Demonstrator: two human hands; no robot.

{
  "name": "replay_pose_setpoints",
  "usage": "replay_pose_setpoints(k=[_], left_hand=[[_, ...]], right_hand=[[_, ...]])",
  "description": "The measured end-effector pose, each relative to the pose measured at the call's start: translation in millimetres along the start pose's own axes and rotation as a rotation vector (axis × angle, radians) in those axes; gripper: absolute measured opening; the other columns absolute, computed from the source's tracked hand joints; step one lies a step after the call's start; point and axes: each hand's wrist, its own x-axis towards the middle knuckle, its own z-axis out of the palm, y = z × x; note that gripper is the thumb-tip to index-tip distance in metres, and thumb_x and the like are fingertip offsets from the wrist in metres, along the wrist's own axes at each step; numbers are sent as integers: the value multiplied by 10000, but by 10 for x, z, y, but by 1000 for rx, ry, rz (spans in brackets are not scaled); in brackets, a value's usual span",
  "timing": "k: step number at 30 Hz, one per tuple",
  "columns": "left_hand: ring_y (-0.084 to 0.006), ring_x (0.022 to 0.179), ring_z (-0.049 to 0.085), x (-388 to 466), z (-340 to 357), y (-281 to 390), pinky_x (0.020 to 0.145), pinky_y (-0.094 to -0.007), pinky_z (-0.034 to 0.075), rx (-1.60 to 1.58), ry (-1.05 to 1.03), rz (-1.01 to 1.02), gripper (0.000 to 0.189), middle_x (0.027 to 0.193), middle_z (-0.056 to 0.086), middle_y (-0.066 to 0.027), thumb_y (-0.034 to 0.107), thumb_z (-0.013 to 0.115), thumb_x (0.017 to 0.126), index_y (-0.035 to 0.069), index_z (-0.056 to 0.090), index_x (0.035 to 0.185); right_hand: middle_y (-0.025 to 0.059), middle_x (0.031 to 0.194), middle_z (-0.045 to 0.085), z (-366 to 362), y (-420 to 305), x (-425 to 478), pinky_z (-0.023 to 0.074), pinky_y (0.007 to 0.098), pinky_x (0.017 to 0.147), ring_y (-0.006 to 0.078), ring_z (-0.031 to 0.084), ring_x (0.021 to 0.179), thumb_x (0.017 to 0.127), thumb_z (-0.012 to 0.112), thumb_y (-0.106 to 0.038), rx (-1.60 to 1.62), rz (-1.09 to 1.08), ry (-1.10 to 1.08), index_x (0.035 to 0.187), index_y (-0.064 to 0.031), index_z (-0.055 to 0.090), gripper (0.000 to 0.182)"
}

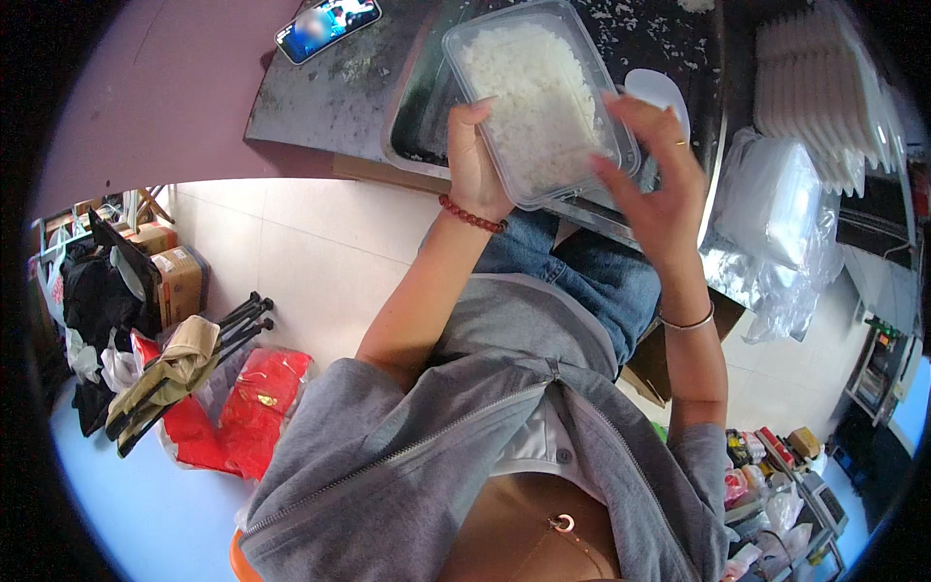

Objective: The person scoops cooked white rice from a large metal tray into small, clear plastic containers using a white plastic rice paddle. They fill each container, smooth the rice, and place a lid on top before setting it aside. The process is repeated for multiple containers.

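My left hand point(476, 160) grips the left edge of a clear rectangular plastic food container point(534, 109), its thumb over the rim. White rice point(527, 94) fills the container, and a clear lid appears to lie over it. The container is tilted above a dark rectangular pan point(418, 131) set in the worktop. At the container's right side is my right hand point(658, 178), blurred, its thumb and fingers spread. Whether those fingertips touch the rim, I cannot tell. Behind the right fingers lies a white plastic piece point(654, 87), partly covered.
Stacked white plastic lids or trays point(814, 94) stand at the right, above clear plastic containers in a bag point(771, 204). A phone point(327, 29) with a lit screen rests on the dark worktop point(313, 102). Loose rice grains point(654, 33) are scattered at the back. A folded stool point(174, 371) lies left.
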Motion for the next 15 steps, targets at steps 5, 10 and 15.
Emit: replay_pose_setpoints(k=[5, 10, 15], left_hand=[[-289, 1072, 479, 14, 94, -41, 893, -409, 404, 17, 1, 71, 637, 1195, 447, -172, 362, 436, 719, 4, 338, 1237], [-310, 1102, 449, -1, 65, -78, 926, -419, 370, 8, -10, 50, 638, 1245, 418, -163, 410, 413, 753, 28, 338, 1258], [-300, 1076, 475, 45, 70, -150, 901, -413, 395, -79, -35, -2, 671, 1205, 444, -167, 458, 415, 741, 23, 339, 1246]], right_hand=[[114, 1028, 540, 49, 157, -159, 404, 284, 813, 180, 509, 939, 750, 622, -85, 410, 464, -14, 1168, -38, 412, 470], [109, 1010, 527, 215, 16, -260, 406, 280, 812, 154, 493, 944, 840, 517, -142, 1053, 807, 36, 1213, -47, 329, 428], [97, 933, 530, 256, -51, -272, 405, 186, 478, 93, 519, 647, 794, 516, -122, 932, 741, 173, 1229, -67, 271, 502]])
